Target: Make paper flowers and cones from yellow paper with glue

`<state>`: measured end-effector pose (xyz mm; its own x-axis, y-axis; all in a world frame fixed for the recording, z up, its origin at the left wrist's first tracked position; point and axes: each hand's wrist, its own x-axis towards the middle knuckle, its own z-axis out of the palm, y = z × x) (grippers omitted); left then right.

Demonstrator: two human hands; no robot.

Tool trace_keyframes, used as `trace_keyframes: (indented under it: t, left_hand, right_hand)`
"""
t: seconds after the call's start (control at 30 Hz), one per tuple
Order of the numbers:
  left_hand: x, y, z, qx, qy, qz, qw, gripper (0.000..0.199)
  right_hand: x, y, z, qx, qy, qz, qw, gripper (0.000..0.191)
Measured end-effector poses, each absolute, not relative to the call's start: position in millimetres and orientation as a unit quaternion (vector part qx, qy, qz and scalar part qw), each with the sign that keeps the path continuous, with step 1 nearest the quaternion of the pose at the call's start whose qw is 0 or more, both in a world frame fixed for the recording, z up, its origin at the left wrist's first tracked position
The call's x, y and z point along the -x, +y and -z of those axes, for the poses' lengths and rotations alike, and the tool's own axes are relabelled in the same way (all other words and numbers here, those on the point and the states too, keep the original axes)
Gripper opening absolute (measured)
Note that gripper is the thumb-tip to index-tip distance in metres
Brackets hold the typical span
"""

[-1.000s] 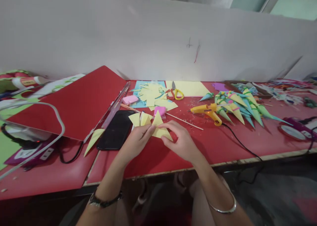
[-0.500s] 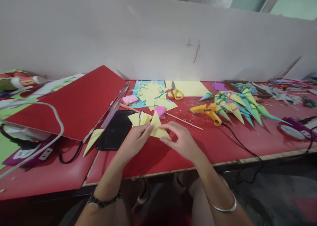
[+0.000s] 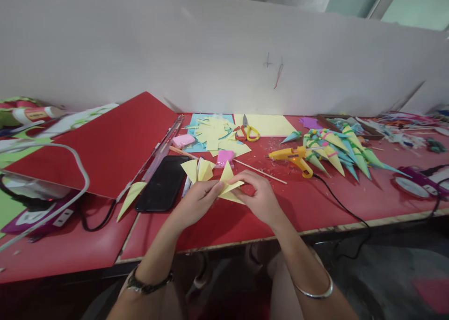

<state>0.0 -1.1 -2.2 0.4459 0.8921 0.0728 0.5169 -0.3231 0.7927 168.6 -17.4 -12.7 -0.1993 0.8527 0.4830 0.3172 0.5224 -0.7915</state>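
Note:
Between my two hands is a piece of yellow paper [image 3: 227, 172] with a pointed top and one edge bent over. My left hand [image 3: 199, 199] pinches its left side between thumb and fingers. On the right side, my right hand [image 3: 258, 196] grips the bent edge with thumb and fingertips. Just beyond my left hand lie folded yellow paper pieces [image 3: 198, 170]. A pink packet [image 3: 225, 158] sits right behind the held paper. A black phone [image 3: 163, 184] rests to the left of my left hand, beside a yellow paper cone [image 3: 130, 199].
A yellow glue gun [image 3: 291, 156] lies to the right, its black cord [image 3: 345, 205] running over the table edge. Behind it are yellow and blue paper cones [image 3: 335, 154]. Scissors [image 3: 248, 130], paper strips [image 3: 213, 130] and a thin stick [image 3: 261, 171] lie farther back. A red board [image 3: 105, 142] leans at left.
The yellow paper was nearly flat with its right corner spread; now that edge is bent upward. My right fingers have closed in on it, while my left hand keeps its hold.

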Motion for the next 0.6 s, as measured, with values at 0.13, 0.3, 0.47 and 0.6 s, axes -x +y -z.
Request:
trace_keyframes:
  t: [0.13, 0.3, 0.47, 0.6]
  left_hand:
    - [-4.9, -4.5, 2.0, -0.758, 0.454, -0.274, 0.380, 0.039]
    - [-6.8, -5.5, 2.6, -0.761, 0.430, -0.299, 0.384, 0.040]
    - [-5.1, -4.8, -0.5, -0.789, 0.432, -0.244, 0.362, 0.041]
    - [-4.6, -4.1, -1.0, -0.793, 0.428, -0.235, 0.365, 0.040]
  right_hand:
    - [-167.5, -16.5, 14.1, 0.424, -0.672, -0.348, 0.498, 0.012]
    - [-164.9, -16.0, 17.9, 0.429, -0.629, -0.398, 0.512, 0.012]
    - [-163.4, -16.0, 20.2, 0.414, -0.605, -0.415, 0.539, 0.014]
    - [-163.4, -17.2, 19.4, 0.424, -0.620, -0.391, 0.531, 0.017]
